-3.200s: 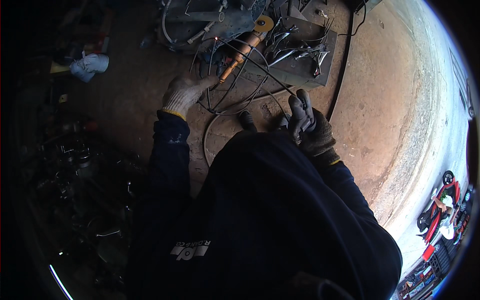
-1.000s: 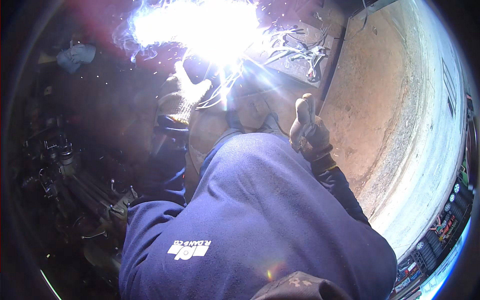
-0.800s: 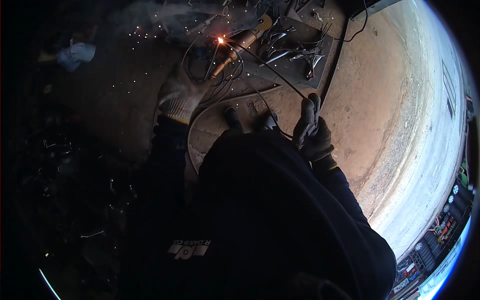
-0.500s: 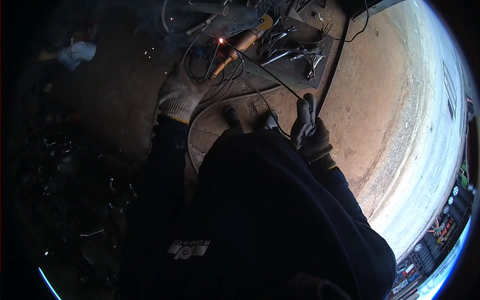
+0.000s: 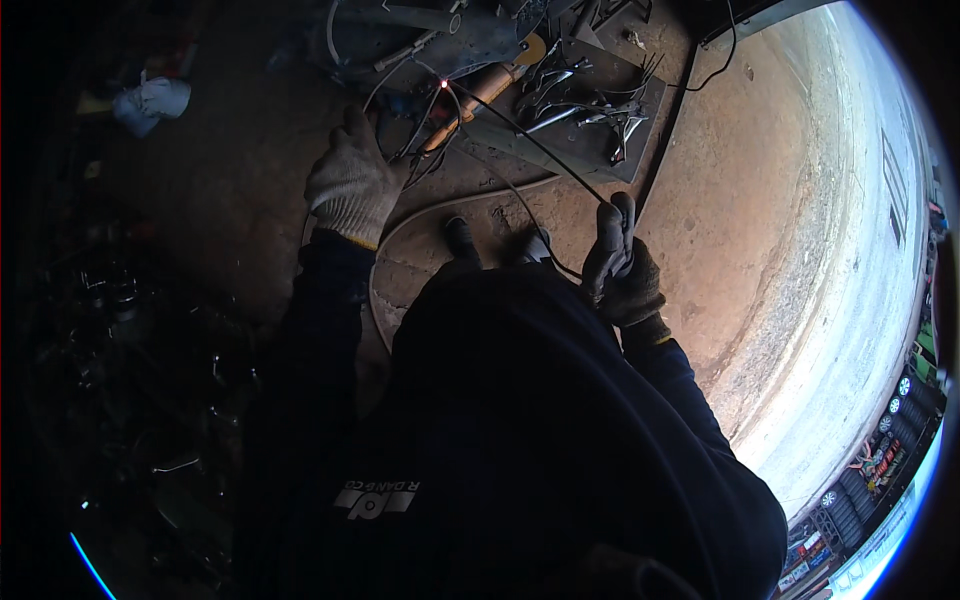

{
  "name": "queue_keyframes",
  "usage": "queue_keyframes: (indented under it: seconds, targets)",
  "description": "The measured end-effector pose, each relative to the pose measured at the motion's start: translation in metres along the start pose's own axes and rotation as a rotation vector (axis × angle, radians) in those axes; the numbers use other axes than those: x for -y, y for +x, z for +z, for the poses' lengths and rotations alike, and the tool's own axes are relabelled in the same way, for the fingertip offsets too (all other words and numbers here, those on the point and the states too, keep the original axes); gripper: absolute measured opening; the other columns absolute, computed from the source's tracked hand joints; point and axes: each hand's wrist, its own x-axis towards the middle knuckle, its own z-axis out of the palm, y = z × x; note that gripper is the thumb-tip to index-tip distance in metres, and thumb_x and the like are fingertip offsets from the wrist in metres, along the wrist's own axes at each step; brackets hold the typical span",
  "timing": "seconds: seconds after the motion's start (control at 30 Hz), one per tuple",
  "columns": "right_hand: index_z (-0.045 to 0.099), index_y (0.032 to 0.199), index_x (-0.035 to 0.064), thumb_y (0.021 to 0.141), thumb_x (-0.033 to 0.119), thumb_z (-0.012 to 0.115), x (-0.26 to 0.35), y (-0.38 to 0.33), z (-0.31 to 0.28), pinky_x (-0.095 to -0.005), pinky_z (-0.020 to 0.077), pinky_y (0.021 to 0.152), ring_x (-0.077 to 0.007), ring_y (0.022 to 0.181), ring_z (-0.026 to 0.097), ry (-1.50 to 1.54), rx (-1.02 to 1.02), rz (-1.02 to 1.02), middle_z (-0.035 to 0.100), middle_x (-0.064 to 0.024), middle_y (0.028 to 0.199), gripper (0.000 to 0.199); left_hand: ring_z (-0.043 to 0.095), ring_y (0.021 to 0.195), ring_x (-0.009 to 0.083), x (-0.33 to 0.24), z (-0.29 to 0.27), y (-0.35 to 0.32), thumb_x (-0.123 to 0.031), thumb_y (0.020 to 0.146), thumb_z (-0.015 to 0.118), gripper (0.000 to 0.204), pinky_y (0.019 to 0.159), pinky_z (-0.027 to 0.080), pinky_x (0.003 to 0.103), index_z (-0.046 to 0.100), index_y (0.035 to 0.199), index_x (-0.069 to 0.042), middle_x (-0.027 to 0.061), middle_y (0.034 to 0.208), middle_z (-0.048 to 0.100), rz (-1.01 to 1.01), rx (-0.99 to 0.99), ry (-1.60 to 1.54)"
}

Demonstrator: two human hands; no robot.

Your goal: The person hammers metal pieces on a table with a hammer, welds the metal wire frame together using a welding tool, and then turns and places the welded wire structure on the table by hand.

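My right hand (image 5: 632, 280), in a dark work glove, grips a dark electrode holder (image 5: 608, 245). A long thin welding rod (image 5: 530, 137) runs from it up and to the left, and its tip glows red beside a loop of thin cable or wire. My left hand (image 5: 352, 185), in a grey knit glove with a yellow hem, is at the left of these loops (image 5: 415, 120). Its fingers are curled; what they hold, if anything, is hidden. Behind the rod tip lies an orange angle grinder (image 5: 475, 100) with a tan disc.
A dark metal bench (image 5: 590, 145) carries scattered bent metal pieces (image 5: 590, 90). A hose (image 5: 440, 210) curves over the floor by my shoes (image 5: 460, 238). A pale crumpled cloth (image 5: 152, 103) is at the far left. Dim metal parts (image 5: 120, 295) lie lower left; a bright road (image 5: 850, 350) runs along the right.
The bright spark at the rod's tip has dimmed to a small red glow, and the flying sparks and haze have faded. My left hand has shifted slightly left; the right hand barely moved.
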Motion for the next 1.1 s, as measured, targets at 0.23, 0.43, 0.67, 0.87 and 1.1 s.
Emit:
queue_keyframes:
  seconds: [0.23, 0.43, 0.67, 0.87, 1.1]
  targets:
    - [0.062, 0.119, 0.0071, 0.089, 0.025, 0.073, -0.011, 0.003, 0.010, -0.0376, 0.0536, 0.081, -0.0221, 0.097, 0.070, 0.062, -0.008, 0.067, 0.072, -0.0091, 0.106, 0.037, 0.074, 0.093, 0.0366, 0.008, 0.001, 0.005, -0.056, 0.078, 0.081, 0.095, 0.069, 0.063, 0.049, 0.039, 0.146, -0.006, 0.0179, 0.112, 0.067, 0.083, -0.087, 0.089]
    - [0.062, 0.119, 0.0048, 0.087, 0.028, 0.074, 0.010, 0.005, 0.000, -0.0402, 0.0536, 0.085, -0.0291, 0.102, 0.071, -0.049, 0.016, 0.053, 0.072, -0.0153, 0.107, 0.041, 0.076, 0.082, 0.0293, 0.008, 0.004, 0.004, -0.059, 0.078, 0.081, 0.096, 0.062, 0.063, 0.040, 0.040, 0.148, -0.007, 0.0142, 0.109, 0.068, 0.123, -0.149, 0.230]
    - [0.062, 0.119, 0.0046, 0.087, 0.028, 0.073, 0.016, 0.009, 0.001, -0.0410, 0.0535, 0.085, -0.0313, 0.103, 0.071, -0.058, 0.027, 0.064, 0.072, -0.0163, 0.108, 0.041, 0.075, 0.074, 0.0247, 0.014, 0.010, 0.005, -0.055, 0.078, 0.081, 0.093, 0.059, 0.062, 0.038, 0.041, 0.149, -0.010, 0.0092, 0.100, 0.067, 0.165, -0.254, 0.297]
    - [0.061, 0.120, 0.0056, 0.086, 0.029, 0.076, 0.026, 0.014, -0.003, -0.0410, 0.0536, 0.085, -0.0275, 0.099, 0.071, 0.058, 0.128, 0.091, 0.071, -0.0121, 0.106, 0.044, 0.074, 0.088, 0.0292, 0.006, -0.004, 0.001, -0.048, 0.082, 0.080, 0.092, 0.068, 0.063, 0.043, 0.037, 0.154, -0.011, 0.0139, 0.117, 0.064, 0.117, -0.116, 0.309]
    - [0.068, 0.120, 0.0083, 0.081, 0.038, 0.077, 0.036, 0.021, -0.009, -0.0368, 0.0545, 0.088, -0.0228, 0.101, 0.072, 0.075, 0.194, 0.122, 0.074, -0.0089, 0.105, 0.049, 0.073, 0.098, 0.0346, 0.024, 0.009, 0.002, -0.047, 0.083, 0.081, 0.097, 0.075, 0.062, 0.048, 0.032, 0.157, -0.008, 0.0185, 0.132, 0.061, 0.194, -0.238, 0.209]
